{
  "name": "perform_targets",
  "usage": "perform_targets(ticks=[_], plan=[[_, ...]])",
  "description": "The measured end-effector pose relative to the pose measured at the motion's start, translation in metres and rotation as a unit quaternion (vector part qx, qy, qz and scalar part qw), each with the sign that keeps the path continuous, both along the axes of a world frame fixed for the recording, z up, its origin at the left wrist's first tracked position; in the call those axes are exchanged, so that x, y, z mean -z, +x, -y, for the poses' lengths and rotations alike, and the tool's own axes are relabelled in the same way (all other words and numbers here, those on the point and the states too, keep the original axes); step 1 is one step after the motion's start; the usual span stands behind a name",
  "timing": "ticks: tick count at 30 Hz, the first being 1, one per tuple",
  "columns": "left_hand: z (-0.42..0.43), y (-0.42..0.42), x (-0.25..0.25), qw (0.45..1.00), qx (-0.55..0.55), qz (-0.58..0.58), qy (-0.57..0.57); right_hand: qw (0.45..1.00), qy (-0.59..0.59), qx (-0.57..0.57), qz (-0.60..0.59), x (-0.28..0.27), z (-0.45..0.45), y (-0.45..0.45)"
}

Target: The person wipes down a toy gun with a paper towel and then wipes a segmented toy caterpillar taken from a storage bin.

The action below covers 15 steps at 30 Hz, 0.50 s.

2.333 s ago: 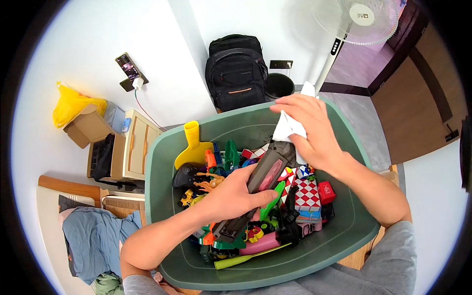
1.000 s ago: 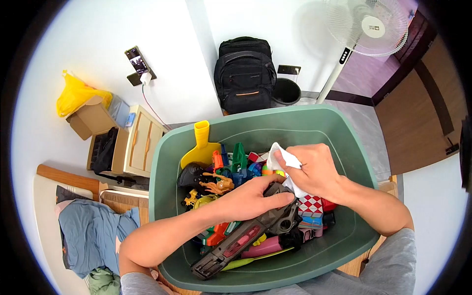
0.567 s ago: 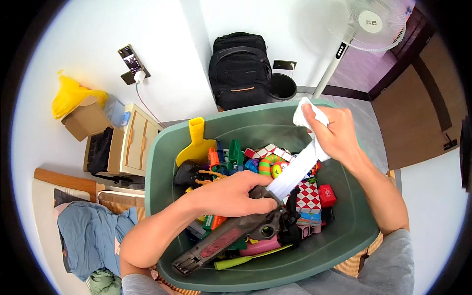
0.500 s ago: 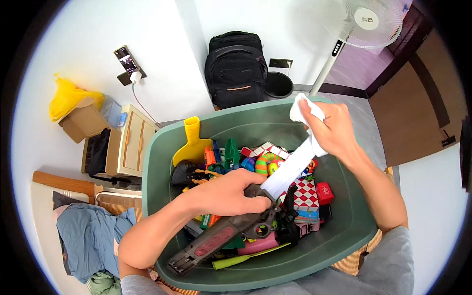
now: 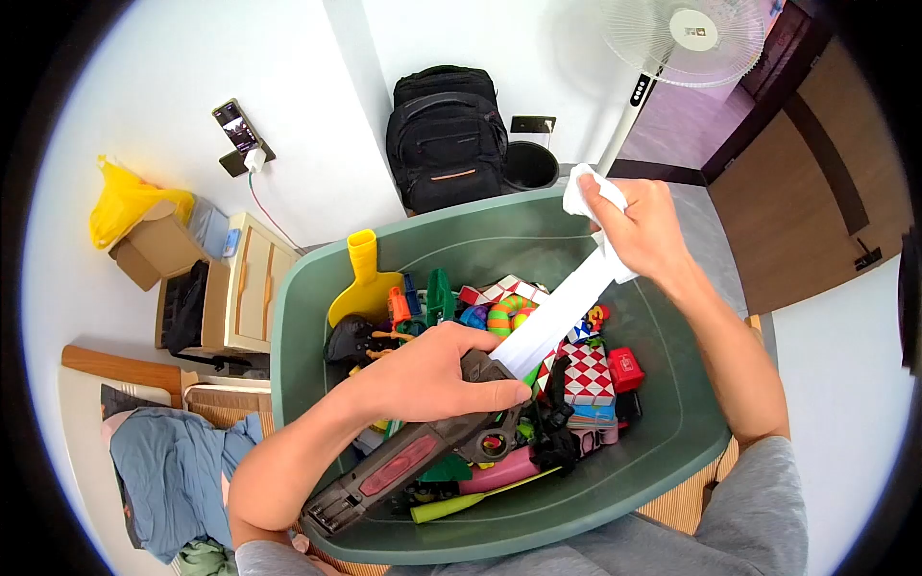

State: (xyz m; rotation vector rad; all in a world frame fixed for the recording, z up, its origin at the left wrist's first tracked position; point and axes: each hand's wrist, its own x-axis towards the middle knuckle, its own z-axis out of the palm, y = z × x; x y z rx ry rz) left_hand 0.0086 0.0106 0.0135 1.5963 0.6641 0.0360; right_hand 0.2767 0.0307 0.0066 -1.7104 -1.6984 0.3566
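My left hand (image 5: 437,374) is wrapped round the dark hilt of a toy sword (image 5: 399,463), which has a reddish panel on its side. From the hilt a flat white blade slants up to the right. Near its upper end my right hand (image 5: 639,226) grips a white cloth (image 5: 582,192), closed around the blade; the tip is hidden by cloth and fingers. Beneath both hands stands a big green tub (image 5: 687,432) with toys inside. Among them are a red-and-white checkered block (image 5: 588,376), a small red box (image 5: 625,369) and a yellow shovel (image 5: 363,278).
Beyond the tub are a black backpack (image 5: 447,144), a black bin (image 5: 530,165) and a standing fan (image 5: 624,120). A cabinet (image 5: 257,288) and an open cardboard box (image 5: 154,245) stand at the left. Blue-grey clothing (image 5: 178,470) lies at lower left. A brown door (image 5: 816,182) is at right.
The camera view has shifted slightly, so the room appears a little further left. Both hands keep their holds, and slightly more of the white blade shows between them.
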Motion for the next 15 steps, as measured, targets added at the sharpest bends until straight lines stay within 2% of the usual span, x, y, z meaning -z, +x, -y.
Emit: perform_targets(ticks=[7, 9, 11, 12, 13, 15], plan=[[0.004, 0.001, -0.001, 1.000, -0.004, 0.026, -0.005, 1.000, -0.022, -0.011, 0.003, -0.002, -0.001, 0.003], [0.003, 0.000, 0.000, 1.000, -0.002, -0.018, 0.007, 0.999, -0.032, -0.008, 0.001, 0.004, -0.004, 0.005], [0.001, -0.002, 0.000, 1.000, 0.002, -0.024, 0.009, 0.998, 0.032, 0.019, -0.051, 0.014, -0.010, 0.009], [0.000, -0.002, 0.001, 0.999, 0.007, -0.031, 0.010, 0.993, 0.006, 0.054, -0.103, 0.011, -0.009, 0.010], [0.000, -0.002, 0.000, 0.999, 0.008, -0.030, 0.010, 0.993, 0.005, 0.055, -0.102, 0.012, -0.010, 0.010], [-0.001, -0.003, -0.004, 1.000, -0.005, -0.011, 0.004, 0.958, 0.165, 0.079, -0.222, 0.013, -0.012, 0.008]])
